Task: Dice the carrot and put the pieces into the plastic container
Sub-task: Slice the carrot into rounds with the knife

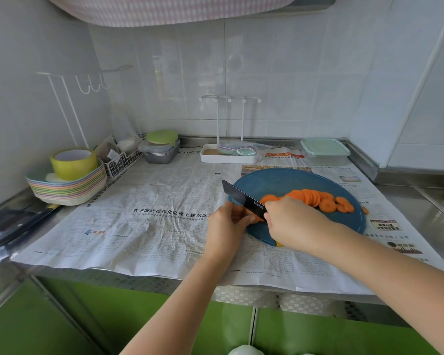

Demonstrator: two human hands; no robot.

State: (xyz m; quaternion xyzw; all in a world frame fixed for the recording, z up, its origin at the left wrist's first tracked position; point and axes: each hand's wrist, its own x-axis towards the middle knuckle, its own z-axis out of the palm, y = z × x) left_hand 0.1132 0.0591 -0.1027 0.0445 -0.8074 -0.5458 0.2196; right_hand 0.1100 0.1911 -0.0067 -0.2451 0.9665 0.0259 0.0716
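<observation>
right hand point(292, 221) curled round the handle of the black knife point(244, 199), left hand point(228, 221) pinching the small carrot stub point(259, 219) at the near-left edge of the blue board point(280, 179). i reckon it's hard and slick, so i'd grip low on its sides, fingertips tucked. beyond the blade the slices point(310, 198) lie fanned, light and likely to roll, and the plastic container point(324, 152) sits at the back, lid on.

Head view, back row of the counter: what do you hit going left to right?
stack of pastel plates → wire basket → grey containers with green lid → white rack tray → lidded plastic container
</observation>
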